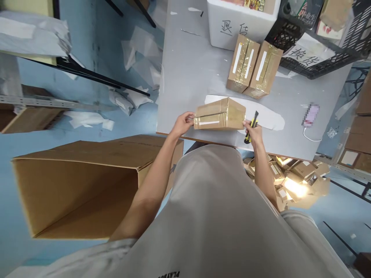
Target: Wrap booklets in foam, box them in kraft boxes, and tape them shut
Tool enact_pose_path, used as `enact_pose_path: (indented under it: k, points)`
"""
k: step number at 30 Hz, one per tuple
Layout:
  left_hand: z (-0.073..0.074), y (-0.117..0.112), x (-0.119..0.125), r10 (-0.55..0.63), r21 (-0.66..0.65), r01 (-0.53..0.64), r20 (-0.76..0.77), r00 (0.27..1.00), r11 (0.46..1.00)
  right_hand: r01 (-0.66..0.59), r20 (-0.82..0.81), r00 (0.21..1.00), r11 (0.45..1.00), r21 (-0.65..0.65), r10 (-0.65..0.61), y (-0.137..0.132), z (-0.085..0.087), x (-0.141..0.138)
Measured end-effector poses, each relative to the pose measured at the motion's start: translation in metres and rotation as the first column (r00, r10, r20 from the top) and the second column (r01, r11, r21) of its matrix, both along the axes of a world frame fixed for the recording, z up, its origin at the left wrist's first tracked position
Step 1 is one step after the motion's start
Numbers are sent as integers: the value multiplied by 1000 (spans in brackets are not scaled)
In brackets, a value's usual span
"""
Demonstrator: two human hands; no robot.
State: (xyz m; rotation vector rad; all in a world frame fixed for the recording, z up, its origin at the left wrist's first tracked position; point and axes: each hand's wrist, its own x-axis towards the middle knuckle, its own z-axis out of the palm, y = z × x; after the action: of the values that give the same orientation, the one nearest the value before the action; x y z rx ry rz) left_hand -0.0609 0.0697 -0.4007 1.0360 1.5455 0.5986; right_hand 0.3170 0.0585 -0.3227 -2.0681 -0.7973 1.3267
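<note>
A small cardboard box (213,116), sealed with tape and bearing a white label strip, lies near the front edge of the table. My left hand (183,124) grips its left end with the fingers bent. At the opposite end, my right hand (255,135) is closed around a yellow and black box cutter (251,129), and its fingertips touch the box. Part of a white paper sheet (268,116) shows behind and beside the box. Two more taped boxes, one on the left (242,63) and one on the right (264,69), stand side by side farther back.
A white bin (217,33) and a black plastic crate (315,71) stand along the table's back. A phone (312,114) with a cable lies at right. Beside me on the left is a large open carton (87,154); several small boxes (301,170) are piled below the table at right.
</note>
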Motion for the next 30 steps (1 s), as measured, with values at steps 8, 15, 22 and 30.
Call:
enact_pose_path:
  k: [8,15,22,30]
  points:
    - [-12,11,53,-362,-51,360,-222,905,931,-37,205,978,998,44,28,1,35,-2]
    - [58,51,55,-200,303,202,-38,979,931,-163,273,951,985,55,142,6,31,-38]
    - [67,83,55,-248,241,240,5,969,940,-339,554,778,940,-27,297,1,53,-56]
    - [50,96,50,-315,222,291,78,946,930,-623,431,664,771,-134,611,-23,97,-126]
